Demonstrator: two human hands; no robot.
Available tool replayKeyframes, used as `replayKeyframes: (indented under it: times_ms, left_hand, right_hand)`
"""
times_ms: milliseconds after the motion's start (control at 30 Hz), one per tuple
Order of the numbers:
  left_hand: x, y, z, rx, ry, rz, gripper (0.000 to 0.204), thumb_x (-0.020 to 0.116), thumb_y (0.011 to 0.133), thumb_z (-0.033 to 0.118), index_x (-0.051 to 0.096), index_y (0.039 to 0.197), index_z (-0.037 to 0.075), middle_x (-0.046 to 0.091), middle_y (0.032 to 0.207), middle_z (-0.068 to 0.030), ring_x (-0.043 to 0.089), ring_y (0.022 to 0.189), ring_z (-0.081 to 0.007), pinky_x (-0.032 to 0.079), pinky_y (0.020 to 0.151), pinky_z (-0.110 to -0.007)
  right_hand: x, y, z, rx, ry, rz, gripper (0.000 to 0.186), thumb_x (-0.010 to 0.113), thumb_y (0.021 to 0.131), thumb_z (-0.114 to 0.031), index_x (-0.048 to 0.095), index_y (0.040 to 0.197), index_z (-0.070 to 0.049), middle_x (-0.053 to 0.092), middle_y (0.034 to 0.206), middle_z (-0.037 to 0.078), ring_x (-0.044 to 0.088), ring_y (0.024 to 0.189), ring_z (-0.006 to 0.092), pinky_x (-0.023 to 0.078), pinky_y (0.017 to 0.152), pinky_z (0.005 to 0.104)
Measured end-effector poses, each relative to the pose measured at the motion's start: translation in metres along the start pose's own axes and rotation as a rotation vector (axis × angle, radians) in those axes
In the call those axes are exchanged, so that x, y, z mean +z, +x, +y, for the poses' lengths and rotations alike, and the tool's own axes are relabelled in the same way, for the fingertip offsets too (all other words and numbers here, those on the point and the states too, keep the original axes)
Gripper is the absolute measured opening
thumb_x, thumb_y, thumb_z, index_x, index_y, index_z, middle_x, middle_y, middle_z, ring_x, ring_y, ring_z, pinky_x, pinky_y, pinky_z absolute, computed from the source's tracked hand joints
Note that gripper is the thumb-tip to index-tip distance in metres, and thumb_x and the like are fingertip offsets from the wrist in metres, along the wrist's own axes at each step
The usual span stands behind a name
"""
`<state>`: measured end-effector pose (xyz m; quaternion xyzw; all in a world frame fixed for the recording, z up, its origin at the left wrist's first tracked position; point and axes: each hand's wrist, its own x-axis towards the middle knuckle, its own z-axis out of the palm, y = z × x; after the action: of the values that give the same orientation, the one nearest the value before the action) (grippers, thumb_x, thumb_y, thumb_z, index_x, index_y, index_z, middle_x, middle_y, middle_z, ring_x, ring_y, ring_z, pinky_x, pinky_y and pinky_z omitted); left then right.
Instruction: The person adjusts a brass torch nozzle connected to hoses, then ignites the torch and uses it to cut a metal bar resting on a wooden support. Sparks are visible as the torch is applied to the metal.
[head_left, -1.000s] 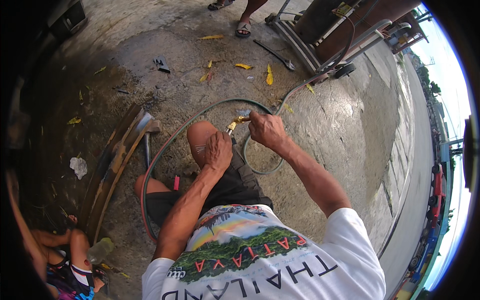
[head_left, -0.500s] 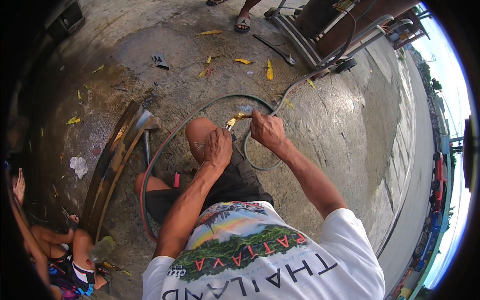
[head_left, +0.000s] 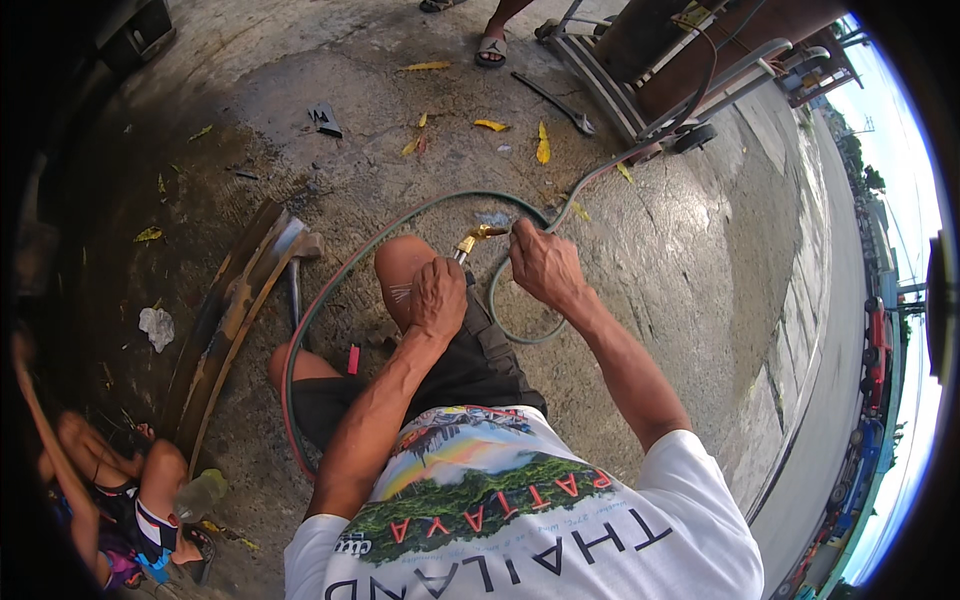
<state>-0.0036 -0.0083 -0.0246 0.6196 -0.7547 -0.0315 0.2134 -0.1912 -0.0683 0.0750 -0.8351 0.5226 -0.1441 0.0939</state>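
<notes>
My left hand [head_left: 438,300] is closed around the shaft of a brass-headed gas cutting torch [head_left: 468,243], above my bent knee. Several thin pale wires [head_left: 401,293] stick out from the left side of that hand. The torch's tip, darker than its head, points right toward my right hand [head_left: 546,264]. That hand is pinched just off the tip's end; anything between its fingers is too small or hidden to make out. Red and green twin hoses [head_left: 395,222] loop over the ground around my legs.
A curved rusty steel piece [head_left: 225,320] lies at left with a hammer [head_left: 297,275] against it. A pink lighter-like object [head_left: 353,359] is by my leg. Far off are an adjustable wrench [head_left: 560,105], a cylinder cart [head_left: 610,85] and a sandalled foot [head_left: 491,50]. Another person [head_left: 110,480] sits lower left.
My right hand has drawn slightly right, opening a small gap from the torch tip. My left hand keeps its hold. The person at lower left has shifted an arm.
</notes>
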Motion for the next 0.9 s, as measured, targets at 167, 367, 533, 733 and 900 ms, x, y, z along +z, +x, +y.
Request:
replayKeyframes:
  times_ms: [167, 367, 533, 733, 900]
  left_hand:
    - [-0.0038, 0.0017, 0.0004, -0.001, -0.021, -0.034, 0.013, 0.064, 0.088, 0.003, 0.062, 0.099, -0.004, 0.056, 0.095, -0.0174, 0.059, 0.088, -0.0322, 0.050, 0.080, -0.046]
    - [-0.0049, 0.0015, 0.0024, 0.006, -0.041, -0.021, 0.013, 0.064, 0.087, 0.003, 0.062, 0.098, -0.004, 0.056, 0.095, -0.0177, 0.059, 0.088, -0.0325, 0.050, 0.082, -0.046]
    - [-0.0032, 0.0009, 0.0014, 0.018, -0.034, 0.000, 0.014, 0.064, 0.086, 0.002, 0.062, 0.098, -0.004, 0.056, 0.095, -0.0178, 0.059, 0.088, -0.0322, 0.050, 0.081, -0.045]
    - [-0.0034, 0.0013, 0.0022, 0.015, -0.043, -0.005, 0.014, 0.065, 0.085, 0.002, 0.062, 0.098, -0.004, 0.056, 0.094, -0.0179, 0.059, 0.087, -0.0323, 0.050, 0.079, -0.045]
    - [-0.0060, 0.0023, 0.0036, 0.027, -0.062, 0.024, 0.014, 0.064, 0.085, 0.002, 0.062, 0.097, -0.004, 0.056, 0.094, -0.0178, 0.059, 0.087, -0.0326, 0.050, 0.079, -0.045]
  right_hand:
    - [-0.0051, 0.0046, -0.0031, -0.078, -0.116, 0.051, 0.016, 0.061, 0.093, -0.018, 0.052, 0.090, -0.004, 0.065, 0.074, 0.016, 0.067, 0.065, 0.0383, 0.052, 0.057, 0.0482]
    - [0.0014, 0.0015, 0.0033, -0.017, -0.024, 0.010, 0.011, 0.059, 0.094, -0.017, 0.057, 0.096, -0.007, 0.062, 0.070, 0.016, 0.064, 0.063, 0.0386, 0.048, 0.056, 0.0488]
    - [-0.0008, -0.0005, 0.0022, -0.002, 0.004, 0.036, 0.011, 0.058, 0.096, -0.017, 0.057, 0.097, -0.006, 0.063, 0.074, 0.016, 0.064, 0.064, 0.0379, 0.048, 0.056, 0.0478]
    - [-0.0057, -0.0002, 0.0027, -0.049, -0.004, 0.050, 0.012, 0.058, 0.095, -0.016, 0.055, 0.097, -0.006, 0.063, 0.076, 0.015, 0.064, 0.065, 0.0373, 0.049, 0.056, 0.0474]
    - [-0.0026, 0.0028, 0.0055, -0.119, -0.087, 0.044, 0.015, 0.062, 0.092, -0.015, 0.051, 0.093, -0.006, 0.061, 0.072, 0.014, 0.064, 0.063, 0.0372, 0.050, 0.055, 0.0470]
